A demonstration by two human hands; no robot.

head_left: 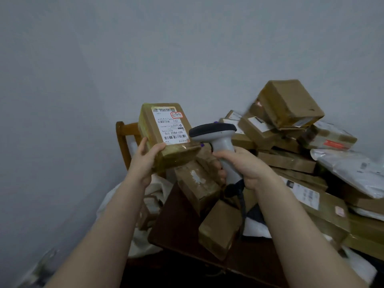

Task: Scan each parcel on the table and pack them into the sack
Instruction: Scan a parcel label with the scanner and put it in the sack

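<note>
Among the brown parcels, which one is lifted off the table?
The parcel with its white label facing the camera, gripped in the left hand next to the scanner. The others lie unheld in the pile.

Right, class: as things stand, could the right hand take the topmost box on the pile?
Probably not as it is: the right hand grips the scanner, so its fingers are occupied. Nothing blocks the way to the topmost box, though.

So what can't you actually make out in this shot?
All in the head view:
The sack sits mostly behind the left forearm and the table corner, so its mouth is hidden.
The fine print on the held parcel is too small to read.
The scanner trigger is covered by the right hand.
The parcel pile is cut off by the right edge.
</note>
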